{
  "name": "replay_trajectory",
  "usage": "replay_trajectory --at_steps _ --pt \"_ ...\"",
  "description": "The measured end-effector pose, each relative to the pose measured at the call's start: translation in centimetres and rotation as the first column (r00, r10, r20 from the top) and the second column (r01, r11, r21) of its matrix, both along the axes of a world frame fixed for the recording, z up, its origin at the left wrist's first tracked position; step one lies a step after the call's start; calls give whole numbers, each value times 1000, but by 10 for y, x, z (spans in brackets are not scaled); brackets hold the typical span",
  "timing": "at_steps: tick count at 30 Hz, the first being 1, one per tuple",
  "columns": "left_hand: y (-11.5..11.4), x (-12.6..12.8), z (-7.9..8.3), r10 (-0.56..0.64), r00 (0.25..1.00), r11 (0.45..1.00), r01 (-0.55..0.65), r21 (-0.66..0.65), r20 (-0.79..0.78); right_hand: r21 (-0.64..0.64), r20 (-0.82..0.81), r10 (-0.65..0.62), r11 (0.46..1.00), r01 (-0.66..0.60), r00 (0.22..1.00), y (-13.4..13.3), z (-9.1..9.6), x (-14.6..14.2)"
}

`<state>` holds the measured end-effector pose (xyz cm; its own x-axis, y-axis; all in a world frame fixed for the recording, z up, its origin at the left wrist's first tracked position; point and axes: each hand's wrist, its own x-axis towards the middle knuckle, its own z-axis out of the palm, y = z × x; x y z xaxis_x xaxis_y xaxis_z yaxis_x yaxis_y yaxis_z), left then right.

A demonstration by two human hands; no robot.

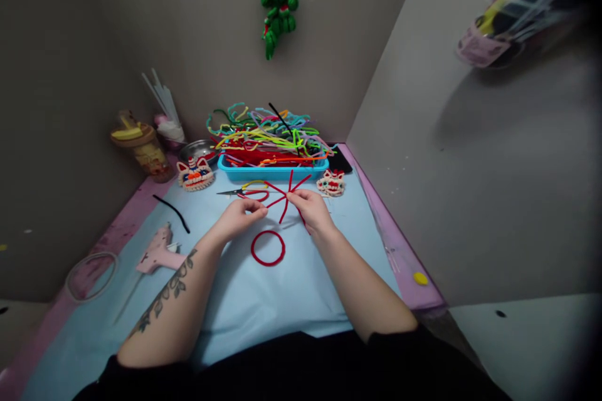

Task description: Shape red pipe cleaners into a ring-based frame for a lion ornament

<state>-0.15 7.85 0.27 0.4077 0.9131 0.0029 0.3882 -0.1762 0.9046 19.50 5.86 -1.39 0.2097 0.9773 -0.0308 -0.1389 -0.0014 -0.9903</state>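
Observation:
Several red pipe cleaners joined at the middle form a star (285,208), its spokes spreading out above the table. My right hand (313,208) is closed, pinching the star at its centre between thumb and fingertips. From the left, my left hand (241,218) is also closed, its fingertips pinched at the tip of one spoke. Below both hands a red pipe-cleaner ring (268,264) lies flat on the blue cloth (291,301). Just beyond the star, scissors (239,192) with red and yellow handles lie with their blades pointing left.
A blue tray (273,173) heaped with coloured pipe cleaners stands at the back, flanked by two lion-face crafts (195,175) (331,183). On the left are a pink glue gun (160,252), a black pipe cleaner (173,212), a metal bowl (200,149) and a drink cup (149,153).

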Motion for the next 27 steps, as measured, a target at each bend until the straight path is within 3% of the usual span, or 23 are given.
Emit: replay_trajectory --at_steps 5,10,16,21,27 --pt "-3 5 2 40 994 996 -31 -88 102 46 148 -47 998 41 988 0 -2 -4" --pt "-7 10 7 80 979 989 -54 -138 189 201 390 -188 973 116 901 1 -4 -6" --pt "-4 9 -2 95 969 983 -56 -172 226 76 257 -91 994 74 962 3 -5 -5" --pt "1 -7 8 -13 992 973 41 -225 127 65 253 -68 996 53 965 0 3 3" --pt "0 -3 9 158 966 987 -148 -63 205 68 311 -9 998 -13 950 -6 7 1"
